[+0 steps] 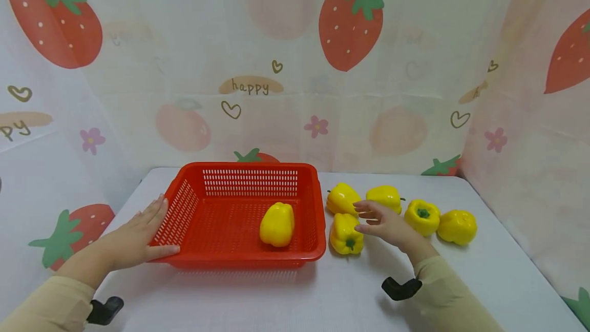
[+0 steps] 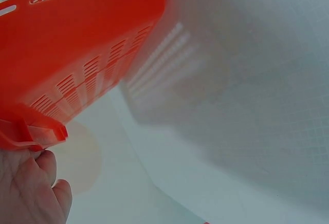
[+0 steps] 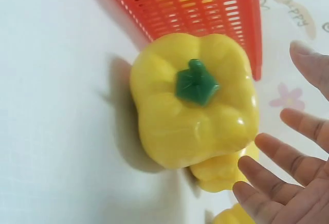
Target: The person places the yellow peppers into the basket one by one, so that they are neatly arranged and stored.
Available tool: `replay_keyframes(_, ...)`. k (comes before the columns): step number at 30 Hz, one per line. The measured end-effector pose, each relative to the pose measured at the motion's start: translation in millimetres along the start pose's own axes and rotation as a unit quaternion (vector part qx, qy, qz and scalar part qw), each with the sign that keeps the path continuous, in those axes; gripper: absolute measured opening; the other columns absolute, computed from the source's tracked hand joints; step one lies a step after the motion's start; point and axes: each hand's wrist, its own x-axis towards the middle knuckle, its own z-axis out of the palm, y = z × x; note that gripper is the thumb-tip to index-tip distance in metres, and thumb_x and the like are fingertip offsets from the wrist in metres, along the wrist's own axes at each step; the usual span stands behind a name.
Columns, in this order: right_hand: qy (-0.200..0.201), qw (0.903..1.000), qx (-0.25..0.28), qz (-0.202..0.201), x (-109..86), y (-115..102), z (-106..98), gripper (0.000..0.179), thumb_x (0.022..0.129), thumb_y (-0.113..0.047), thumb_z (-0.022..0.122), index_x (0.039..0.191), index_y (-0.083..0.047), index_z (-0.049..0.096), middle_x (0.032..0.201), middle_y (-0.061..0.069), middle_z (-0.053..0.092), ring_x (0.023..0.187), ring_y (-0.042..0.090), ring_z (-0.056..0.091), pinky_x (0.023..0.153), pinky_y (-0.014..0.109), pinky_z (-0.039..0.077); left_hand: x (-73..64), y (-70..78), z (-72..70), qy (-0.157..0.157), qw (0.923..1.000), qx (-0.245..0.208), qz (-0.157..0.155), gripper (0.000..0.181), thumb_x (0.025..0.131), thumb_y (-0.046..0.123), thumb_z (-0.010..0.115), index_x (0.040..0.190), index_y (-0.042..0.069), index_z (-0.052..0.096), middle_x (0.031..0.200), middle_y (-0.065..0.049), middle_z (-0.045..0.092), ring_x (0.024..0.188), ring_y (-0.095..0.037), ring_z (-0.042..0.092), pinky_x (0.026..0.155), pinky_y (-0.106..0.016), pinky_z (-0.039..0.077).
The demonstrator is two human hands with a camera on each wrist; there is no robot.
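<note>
A red plastic basket (image 1: 239,256) stands on the table with one yellow bell pepper (image 1: 277,224) inside, toward its right. My left hand (image 1: 140,234) rests on the basket's left rim, fingers stretched along it and thumb over the front corner. In the left wrist view, part of the left hand (image 2: 32,188) shows under the rim. My right hand (image 1: 384,224) hovers with spread fingers just right of a yellow bell pepper (image 1: 345,234) beside the basket. The right wrist view shows that bell pepper (image 3: 195,126), green stem facing the camera, and the right hand (image 3: 288,172) holding nothing.
More yellow bell peppers lie right of the basket: one behind (image 1: 342,199), one at the back (image 1: 384,197), and two farther right, a stem-forward pepper (image 1: 421,218) and the outermost pepper (image 1: 457,227). A strawberry-print cloth (image 1: 276,127) hangs behind the white table (image 1: 258,301).
</note>
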Motion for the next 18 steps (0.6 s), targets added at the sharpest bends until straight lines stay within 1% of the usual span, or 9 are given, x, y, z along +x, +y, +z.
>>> replay_keyframes(4,0.002,1.0,0.004,0.0,2.3,3.3,4.0,0.058,0.079,-0.035,0.07,0.13,-0.016,0.049,0.131,0.008,0.049,0.121,0.032,0.044,0.097,0.05,0.04,-0.1,0.8,-0.9,-0.001,1.0,-0.002,0.0,0.112,0.073,0.063,0.061,0.145,0.0,0.003,0.15,-0.022,0.005,0.134,-0.041,0.01,0.102,-0.063,0.017)
replay_keyframes(8,-0.004,1.0,0.003,0.003,4.2,5.8,7.0,0.058,0.079,-0.037,0.07,0.129,-0.016,0.049,0.131,0.008,0.049,0.121,0.033,0.044,0.097,0.051,0.04,-0.6,2.0,-1.8,-0.002,1.0,-0.008,0.001,0.111,0.073,0.061,0.061,0.145,-0.002,0.004,0.15,-0.023,0.005,0.134,-0.042,0.01,0.102,-0.064,0.017)
replay_keyframes(13,-0.008,0.9998,0.012,0.016,6.7,8.4,9.1,0.06,0.079,-0.038,0.07,0.13,-0.015,0.048,0.132,0.009,0.048,0.123,0.034,0.042,0.097,0.053,0.038,-1.1,2.4,-2.2,-0.003,1.0,-0.006,0.001,0.111,0.073,0.062,0.061,0.145,-0.003,0.005,0.15,-0.024,0.006,0.134,-0.042,0.01,0.102,-0.064,0.017)
replay_keyframes(18,-0.007,0.9992,0.011,0.037,8.5,10.8,11.7,0.062,0.077,-0.042,0.07,0.13,-0.017,0.049,0.133,0.007,0.048,0.121,0.031,0.043,0.098,0.053,0.037,-0.4,1.7,-1.1,-0.002,1.0,-0.002,-0.001,0.112,0.073,0.064,0.06,0.145,-0.002,0.005,0.15,-0.023,0.006,0.134,-0.041,0.01,0.102,-0.063,0.017)
